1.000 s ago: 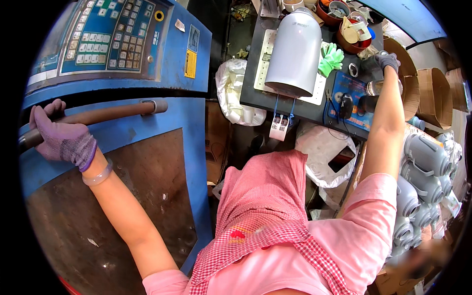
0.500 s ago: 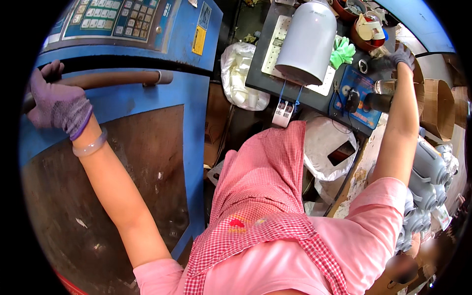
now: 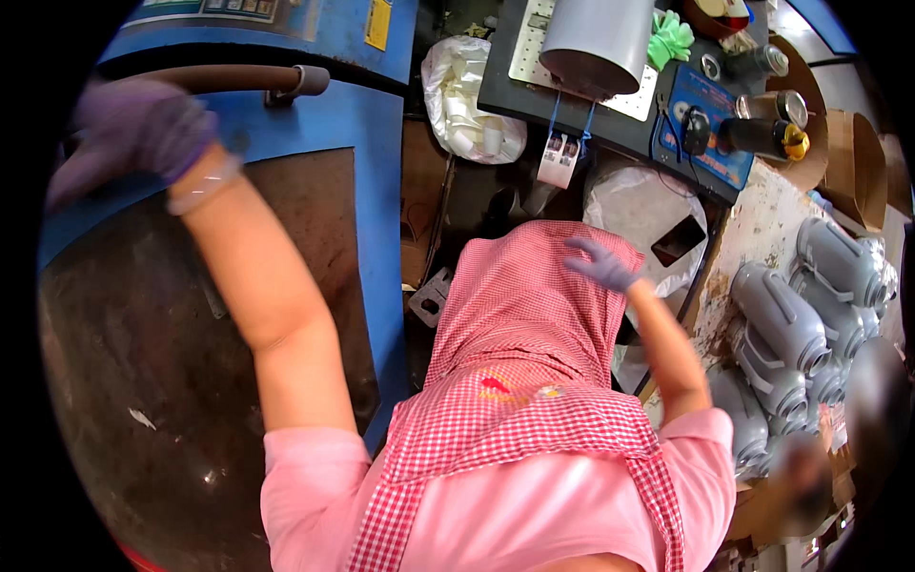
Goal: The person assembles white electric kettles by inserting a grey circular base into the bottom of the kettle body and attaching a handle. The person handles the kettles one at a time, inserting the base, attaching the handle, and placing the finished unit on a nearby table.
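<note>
My left hand [image 3: 143, 133], in a purple-grey glove, is smeared by motion at the brown bar handle [image 3: 214, 78] of a blue machine door [image 3: 376, 238]. Whether its fingers touch the bar I cannot tell. My right hand [image 3: 602, 265], gloved in grey, hovers in front of the red checked apron [image 3: 534, 286] with fingers apart and nothing in them. Beyond it, a phone [image 3: 679, 240] lies on a white plastic bag [image 3: 634, 205]. A large grey cylindrical housing [image 3: 599, 48] stands on the dark table, with a printed tag [image 3: 559, 159] hanging below on blue cords.
Green gloves [image 3: 670, 40] lie beside the housing. Spray cans, one with a yellow nozzle [image 3: 794, 143], stand at the table's right. Several grey jug-like plastic bodies [image 3: 782, 315] are piled on the right. An open bag of white pieces [image 3: 469, 105] sits between machine and table.
My right hand has come back from the table's far right to in front of the apron. My left hand has shifted right along the handle and turned blurry. The view has tilted.
</note>
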The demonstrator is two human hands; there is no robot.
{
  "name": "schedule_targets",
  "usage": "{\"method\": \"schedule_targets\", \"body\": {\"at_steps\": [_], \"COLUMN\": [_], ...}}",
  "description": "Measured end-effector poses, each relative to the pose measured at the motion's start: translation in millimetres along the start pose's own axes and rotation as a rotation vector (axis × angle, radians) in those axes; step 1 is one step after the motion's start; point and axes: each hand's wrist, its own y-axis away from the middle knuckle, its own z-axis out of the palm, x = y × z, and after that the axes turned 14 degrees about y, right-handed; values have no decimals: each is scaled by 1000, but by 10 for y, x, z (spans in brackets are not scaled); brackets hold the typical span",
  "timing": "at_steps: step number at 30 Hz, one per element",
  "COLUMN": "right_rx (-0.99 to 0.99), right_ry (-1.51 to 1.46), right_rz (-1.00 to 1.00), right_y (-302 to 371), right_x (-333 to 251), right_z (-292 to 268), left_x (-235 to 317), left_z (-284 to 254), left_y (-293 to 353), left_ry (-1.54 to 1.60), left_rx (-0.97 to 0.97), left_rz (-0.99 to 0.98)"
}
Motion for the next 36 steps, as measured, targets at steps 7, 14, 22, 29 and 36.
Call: {"method": "schedule_targets", "body": {"at_steps": [7,14,22,29,36], "right_rx": [-280,209,211,-40,-216], "right_ry": [738,410,219,-246,-746], "right_rz": [202,256,363,390,443], "right_y": [500,926,2007,2076,2328], "right_x": [551,421,364,375,1049], "right_z": [2425,2825,2246,2271,2478], "left_x": [1081,1895,2150,2041,1644], "left_z": [-655,-2733,-2980,-2855,-3262], "left_y": [3766,4815,4513,4084,4173], "left_ry": [345,186,141,-134,11], "left_rx": [-1370,-2336,-2291,-2223,-1408], "left_rz": [-781,-1077,-1024,-1517,-2502]}}
